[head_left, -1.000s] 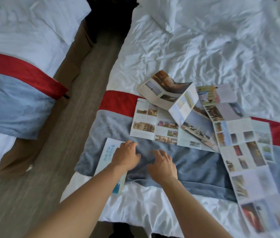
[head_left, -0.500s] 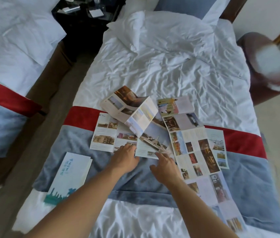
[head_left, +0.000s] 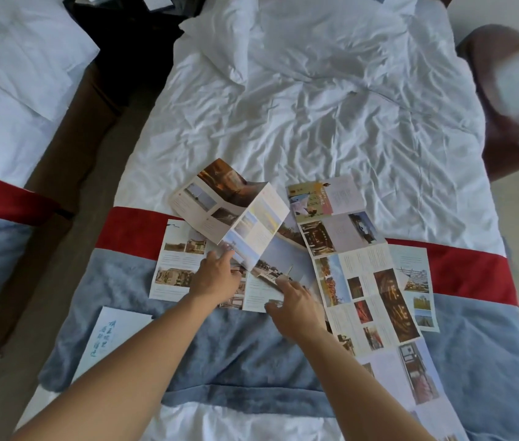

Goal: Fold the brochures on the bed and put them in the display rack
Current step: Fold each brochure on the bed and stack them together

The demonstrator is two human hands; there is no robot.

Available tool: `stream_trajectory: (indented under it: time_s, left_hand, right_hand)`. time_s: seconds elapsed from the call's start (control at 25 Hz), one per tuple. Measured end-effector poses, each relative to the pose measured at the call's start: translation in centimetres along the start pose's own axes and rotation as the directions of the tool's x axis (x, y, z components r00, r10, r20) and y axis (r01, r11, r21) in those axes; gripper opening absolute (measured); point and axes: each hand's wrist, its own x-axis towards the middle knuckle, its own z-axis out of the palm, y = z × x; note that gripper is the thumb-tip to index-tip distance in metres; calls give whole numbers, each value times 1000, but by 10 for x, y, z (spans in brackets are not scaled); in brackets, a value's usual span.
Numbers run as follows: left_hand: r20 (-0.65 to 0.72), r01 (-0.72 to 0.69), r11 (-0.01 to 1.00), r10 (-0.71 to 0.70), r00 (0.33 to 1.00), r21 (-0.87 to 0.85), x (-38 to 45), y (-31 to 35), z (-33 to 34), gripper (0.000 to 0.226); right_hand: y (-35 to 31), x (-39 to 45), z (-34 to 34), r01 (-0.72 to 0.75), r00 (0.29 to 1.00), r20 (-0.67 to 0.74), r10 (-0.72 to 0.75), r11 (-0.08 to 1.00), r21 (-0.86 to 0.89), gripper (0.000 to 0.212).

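Several unfolded brochures lie on the bed across its red and grey runner [head_left: 131,230]. A zigzag brochure [head_left: 236,211] stands partly raised at the middle. Under it lies a flat brochure with building photos [head_left: 175,265]. My left hand [head_left: 217,275] reaches onto these, its fingers touching the lower edge of the zigzag brochure. My right hand [head_left: 293,303] rests on the near corner of the same pile, thumb at the paper's edge. A long strip brochure [head_left: 366,281] runs down the right. A folded white brochure with blue writing [head_left: 108,338] lies at the near left. No display rack is in view.
The white crumpled duvet [head_left: 315,106] covers the far half of the bed. A second bed [head_left: 13,90] stands at the left across a narrow floor gap [head_left: 92,173]. A dark nightstand [head_left: 131,36] is at the top, a brown armchair [head_left: 506,90] at the right.
Both hands moved forward from the grey runner onto the middle brochures. The view tilted up, and the folded white brochure now lies apart at the near left.
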Motion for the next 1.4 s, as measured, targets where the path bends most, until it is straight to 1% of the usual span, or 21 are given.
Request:
stream_trajectory:
  time_s: [0.08, 0.12, 0.16, 0.24, 0.28, 0.36, 0.44, 0.48, 0.56, 0.64, 0.72, 0.76, 0.8, 0.88, 1.0, 1.12, 1.2, 1.32, 1.4]
  left_hand:
    - [42, 34, 998, -32, 999, -53, 25, -5, 1, 62]
    - [69, 57, 992, -49, 996, -116, 36, -6, 2, 64]
    - [94, 89, 975, -71, 993, -203, 46, -6, 2, 66]
    - [116, 171, 910, -137, 984, -378, 60, -5, 2, 66]
    - [99, 196, 873, -170, 980, -447, 65, -5, 2, 63]
    - [18, 190, 810, -216, 976, -554, 68, -3, 0, 58]
    - [-48, 162, 751, -249, 967, -640, 67, -1, -2, 65]
    - [-59, 160, 730, -264, 963, -665, 66, 1, -4, 70]
    - [-51, 178, 730, -280, 959, -660, 64, 5, -8, 72]
    - [-53, 169, 765, -256, 965, -621, 63, 7, -9, 58]
    - [-69, 126, 803, -203, 977, -583, 58, 13, -9, 40]
    - [-60, 106, 818, -169, 984, -566, 56, 15, -9, 35]
    - [-31, 85, 832, -122, 992, -548, 53, 18, -7, 34]
    - [87, 46, 866, -3, 996, -498, 47, 22, 0, 34]
    - [282, -8, 907, 140, 949, -422, 43, 30, 9, 37]
    - [377, -70, 930, 214, 901, -360, 44, 31, 18, 42]
    - [349, -57, 922, 201, 915, -382, 47, 26, 18, 41]
    - [187, -44, 933, 117, 975, -358, 58, 8, 10, 43]
    - [124, 13, 941, 31, 992, -337, 70, -6, 3, 45]
  right_hand:
    - [0, 18, 5, -18, 1000, 15, 18, 1000, -5, 61]
    - [0, 26, 7, -30, 999, 23, 30, 1000, -3, 61]
    - [1, 33, 9, -42, 999, 27, 42, 999, 2, 61]
    - [3, 43, 12, -62, 997, 36, 62, 998, 0, 62]
    - [3, 48, 13, -61, 997, 41, 62, 998, -8, 63]
    - [1, 53, 17, -42, 998, 39, 43, 999, -23, 64]
    - [-4, 55, 14, -32, 999, 17, 32, 999, -22, 64]
    - [-7, 57, 12, -30, 1000, 8, 30, 999, -19, 64]
    - [-12, 60, 7, -33, 999, 2, 33, 999, -10, 64]
    - [-16, 62, 1, -47, 999, -10, 48, 998, 32, 65]
    - [-16, 65, -5, -88, 996, -18, 90, 990, 113, 64]
    - [-16, 66, -8, -108, 994, -10, 111, 981, 160, 63]
    - [-15, 68, -11, -125, 992, 1, 127, 971, 205, 62]
    - [-15, 71, -17, -159, 986, 12, 163, 941, 300, 58]
    - [-17, 80, -21, -194, 980, 39, 194, 906, 375, 49]
    - [-21, 90, -17, -290, 951, 47, 306, 826, 483, 37]
    - [-22, 94, -14, -344, 923, 18, 385, 802, 488, 27]
    - [-21, 95, -13, -404, 892, 4, 452, 793, 456, 32]
    - [-16, 92, -12, -429, 885, 13, 466, 802, 415, 31]
